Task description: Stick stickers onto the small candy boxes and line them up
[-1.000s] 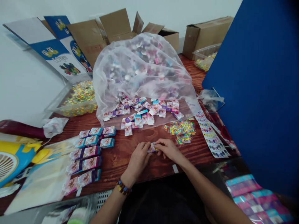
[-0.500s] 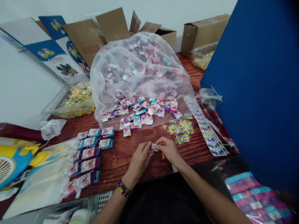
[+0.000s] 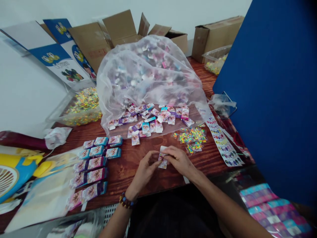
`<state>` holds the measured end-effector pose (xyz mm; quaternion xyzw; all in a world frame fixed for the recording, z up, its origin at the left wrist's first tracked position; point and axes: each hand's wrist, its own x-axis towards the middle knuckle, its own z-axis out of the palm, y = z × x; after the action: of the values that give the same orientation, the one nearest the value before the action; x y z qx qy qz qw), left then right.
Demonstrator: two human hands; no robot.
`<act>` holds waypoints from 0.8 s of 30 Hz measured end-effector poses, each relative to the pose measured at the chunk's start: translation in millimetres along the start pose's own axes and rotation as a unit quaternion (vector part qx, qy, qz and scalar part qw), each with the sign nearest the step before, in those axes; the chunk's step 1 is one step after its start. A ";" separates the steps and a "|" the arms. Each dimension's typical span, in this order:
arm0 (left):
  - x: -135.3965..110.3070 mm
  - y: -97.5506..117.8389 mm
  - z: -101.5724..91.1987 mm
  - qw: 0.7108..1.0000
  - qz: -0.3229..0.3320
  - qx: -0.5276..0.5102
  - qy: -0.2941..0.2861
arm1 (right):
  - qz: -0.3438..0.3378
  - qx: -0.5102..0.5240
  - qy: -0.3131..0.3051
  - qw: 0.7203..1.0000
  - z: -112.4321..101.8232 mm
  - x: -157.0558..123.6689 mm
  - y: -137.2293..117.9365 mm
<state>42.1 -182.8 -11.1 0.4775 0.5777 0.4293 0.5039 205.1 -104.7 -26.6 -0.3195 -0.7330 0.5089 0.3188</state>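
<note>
Between my hands, just above the near part of the wooden table, is a small printed cardboard box with a white flap standing up at its far end. My left hand pinches its left side between thumb and fingers. My right hand grips it from the right, fingers over the upper part; they partly hide the box. Right beyond my right hand lie small clear packets of coloured beads. More small printed boxes spill from a big translucent bag. To the left, filled boxes stand in rows.
A clear tub of coloured beads sits at the back left, another tub at the back right. Sticker sheets lie on the right beside a blue panel. Cardboard boxes line the wall. Wrapped packs are low right.
The small box has been turned so its printed face and raised white flap show. My left hand has shifted slightly left and down, its fingers now pinching the box's edge.
</note>
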 end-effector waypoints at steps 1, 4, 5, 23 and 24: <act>-1.7 1.1 0.7 0.999 -0.004 -0.038 0.016 | -0.012 -0.008 0.031 0.999 -1.6 -1.8 -0.2; -8.6 1.7 6.9 0.992 0.003 -0.103 0.070 | 0.008 0.018 0.101 0.995 -1.3 -10.7 2.0; -11.0 1.5 9.8 0.991 0.006 -0.110 0.079 | 0.021 0.042 0.095 0.994 0.8 -14.2 3.6; -26.1 7.7 14.0 0.987 -0.039 -0.154 0.018 | -0.077 0.048 -0.009 0.996 -1.3 -14.9 -10.4; -27.3 8.5 15.8 0.988 -0.031 -0.149 0.026 | -0.061 0.061 -0.009 0.996 -1.4 -15.1 -11.7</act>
<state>59.7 -208.0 0.0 0.3675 0.5352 0.5069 0.5670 213.4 -119.1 -17.2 -0.2501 -0.7216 0.5349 0.3615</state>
